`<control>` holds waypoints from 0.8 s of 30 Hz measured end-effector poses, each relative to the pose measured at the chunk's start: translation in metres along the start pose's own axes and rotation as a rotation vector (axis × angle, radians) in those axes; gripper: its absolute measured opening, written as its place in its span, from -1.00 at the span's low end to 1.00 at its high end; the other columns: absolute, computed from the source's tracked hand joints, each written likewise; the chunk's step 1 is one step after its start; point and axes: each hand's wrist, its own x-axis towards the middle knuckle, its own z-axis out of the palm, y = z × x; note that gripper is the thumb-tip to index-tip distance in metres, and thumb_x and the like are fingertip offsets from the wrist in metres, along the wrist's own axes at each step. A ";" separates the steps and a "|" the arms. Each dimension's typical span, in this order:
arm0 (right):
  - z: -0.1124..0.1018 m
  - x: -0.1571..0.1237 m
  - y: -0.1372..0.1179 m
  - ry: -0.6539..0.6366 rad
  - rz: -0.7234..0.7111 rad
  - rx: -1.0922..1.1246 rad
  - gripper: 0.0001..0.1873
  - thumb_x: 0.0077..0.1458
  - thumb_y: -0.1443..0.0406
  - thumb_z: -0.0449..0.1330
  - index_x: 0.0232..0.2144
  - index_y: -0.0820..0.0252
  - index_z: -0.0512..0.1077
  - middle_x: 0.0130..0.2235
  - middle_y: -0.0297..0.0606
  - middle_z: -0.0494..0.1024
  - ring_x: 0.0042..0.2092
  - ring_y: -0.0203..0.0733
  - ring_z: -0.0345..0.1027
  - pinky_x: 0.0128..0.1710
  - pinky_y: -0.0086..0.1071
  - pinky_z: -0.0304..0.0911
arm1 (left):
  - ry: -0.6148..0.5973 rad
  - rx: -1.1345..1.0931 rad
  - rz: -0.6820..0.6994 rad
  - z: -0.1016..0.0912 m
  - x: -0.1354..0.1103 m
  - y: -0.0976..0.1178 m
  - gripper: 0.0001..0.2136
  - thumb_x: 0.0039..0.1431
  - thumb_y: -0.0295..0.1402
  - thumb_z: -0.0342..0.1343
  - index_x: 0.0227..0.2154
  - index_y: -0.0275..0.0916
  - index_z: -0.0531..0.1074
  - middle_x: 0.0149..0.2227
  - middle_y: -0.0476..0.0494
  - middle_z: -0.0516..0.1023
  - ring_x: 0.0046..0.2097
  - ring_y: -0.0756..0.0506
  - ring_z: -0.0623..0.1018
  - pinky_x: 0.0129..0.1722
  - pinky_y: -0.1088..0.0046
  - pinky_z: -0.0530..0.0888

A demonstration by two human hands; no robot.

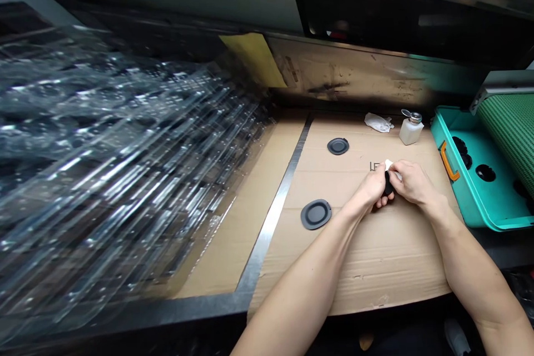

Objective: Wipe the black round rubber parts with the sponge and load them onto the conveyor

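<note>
And here you are, both hands together over the right part of the cardboard [387,272]; your left hand [376,184] is curled around a black piece [387,184], its lower fingers tucked beneath; your right hand [411,181] comes in from the other side, fingers bunched narrow, right at a white scrap [388,164] on the far end of that piece; whether those fingers pinch the scrap or only press against it, you can't tell from here.

So the relation that counts is this: the black piece lies between your two hands, left hand on one side, right on the other, white scrap beyond; the strip of it that shows runs away from you, roughly front to back, though your hands hide too much to be sure of its true long axis; neither hand is farther off, both are right at it.

Look left now; the nearer grey cover [316,214] lies flat just beside your left forearm, the farther grey cover [337,146] flat beyond it, both closer to your left hand; over on your right hand's side stands the pump bottle [411,130], a crumpled white cloth [377,122] near it, and the teal bin [463,194] flanks the cardboard, black parts [486,172] inside.
</note>
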 end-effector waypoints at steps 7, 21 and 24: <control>-0.005 0.000 -0.012 -0.068 0.033 -0.145 -0.81 0.26 0.34 0.06 -0.27 0.19 0.48 -0.23 -0.19 0.59 -0.26 -0.19 0.40 -0.27 -0.39 0.10 | 0.015 0.020 0.032 0.001 0.002 -0.005 -0.40 0.34 0.06 -0.32 -0.53 -0.26 0.39 -0.67 -0.12 0.43 -0.74 0.02 0.29 -0.76 0.51 0.13; -0.005 -0.002 -0.011 -0.060 0.034 -0.201 -0.79 0.29 0.32 0.04 -0.29 0.18 0.48 -0.23 -0.18 0.61 -0.26 -0.19 0.43 -0.27 -0.40 0.09 | 0.024 0.094 0.042 0.002 0.004 -0.010 -0.34 0.31 0.12 -0.33 -0.55 -0.29 0.43 -0.67 -0.17 0.44 -0.73 0.01 0.31 -0.74 0.50 0.14; -0.008 -0.003 -0.011 -0.024 0.027 -0.192 -0.78 0.29 0.32 0.04 -0.29 0.17 0.49 -0.21 -0.18 0.62 -0.24 -0.19 0.44 -0.27 -0.41 0.09 | 0.035 0.104 0.046 0.004 0.002 -0.008 -0.33 0.31 0.13 -0.33 -0.55 -0.30 0.44 -0.69 -0.17 0.43 -0.73 0.01 0.30 -0.73 0.51 0.14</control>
